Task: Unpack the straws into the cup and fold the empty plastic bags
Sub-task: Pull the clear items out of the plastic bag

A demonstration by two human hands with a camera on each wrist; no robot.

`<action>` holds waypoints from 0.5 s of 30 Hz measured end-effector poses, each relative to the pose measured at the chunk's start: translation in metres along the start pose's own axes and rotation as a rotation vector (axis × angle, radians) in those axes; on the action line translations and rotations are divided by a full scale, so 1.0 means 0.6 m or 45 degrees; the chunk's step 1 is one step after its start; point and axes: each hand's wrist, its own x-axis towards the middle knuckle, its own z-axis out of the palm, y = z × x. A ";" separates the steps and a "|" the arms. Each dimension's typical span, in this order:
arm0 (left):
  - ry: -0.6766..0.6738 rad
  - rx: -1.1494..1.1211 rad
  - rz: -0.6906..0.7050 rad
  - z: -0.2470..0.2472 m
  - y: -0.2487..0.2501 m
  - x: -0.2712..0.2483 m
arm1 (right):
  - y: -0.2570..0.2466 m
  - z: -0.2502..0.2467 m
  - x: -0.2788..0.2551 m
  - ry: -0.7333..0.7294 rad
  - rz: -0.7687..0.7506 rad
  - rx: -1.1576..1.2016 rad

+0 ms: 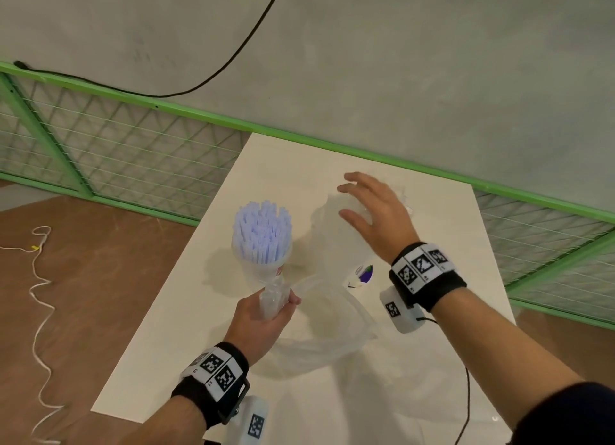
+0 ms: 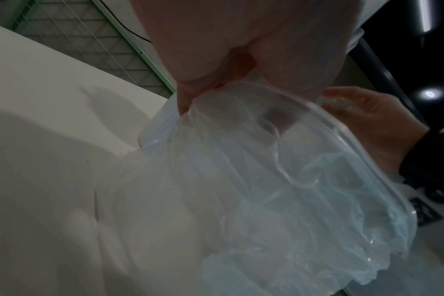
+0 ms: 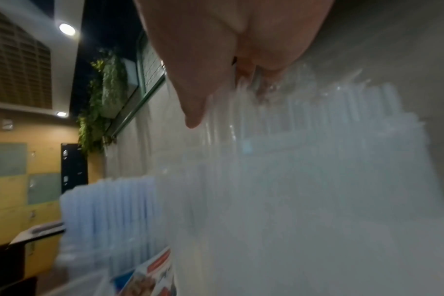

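Observation:
A clear cup [image 1: 266, 268] packed with pale blue straws [image 1: 262, 231] stands on the white table [image 1: 416, 394]. My left hand [image 1: 278, 306] grips the bunched neck of an empty clear plastic bag [image 1: 332, 331], which drapes down to the table on the right. The left wrist view shows that bag [image 2: 266, 190] hanging from the fist [image 2: 216, 76]. My right hand [image 1: 352, 200] hovers with spread fingers over a second clear bag of straws [image 1: 332, 221] just right of the cup. In the right wrist view the fingertips [image 3: 243, 74] touch the top of that bag [image 3: 304, 160].
A purple and white label [image 1: 362, 275] shows on the plastic under my right wrist. A green mesh fence [image 1: 133, 145] runs behind the table. A black cable [image 1: 467, 404] lies on the table at the right, and a white cord [image 1: 40, 311] trails on the brown floor.

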 end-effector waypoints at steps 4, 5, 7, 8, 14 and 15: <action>0.005 0.003 -0.031 0.001 0.002 0.000 | -0.009 0.011 -0.022 -0.326 0.016 -0.141; 0.006 0.002 -0.032 0.002 0.001 0.000 | -0.012 0.011 -0.028 -0.400 0.027 -0.211; -0.002 0.000 -0.029 0.002 -0.001 0.000 | -0.015 0.012 -0.040 -0.516 0.001 -0.364; -0.004 0.017 -0.035 0.002 0.000 -0.001 | -0.015 0.012 -0.044 -0.553 -0.017 -0.432; -0.024 0.017 -0.101 0.003 -0.004 -0.002 | -0.052 -0.015 -0.033 -0.480 -0.052 -0.495; -0.014 -0.005 -0.123 0.003 -0.008 0.001 | -0.073 -0.017 -0.035 -0.392 -0.122 -0.363</action>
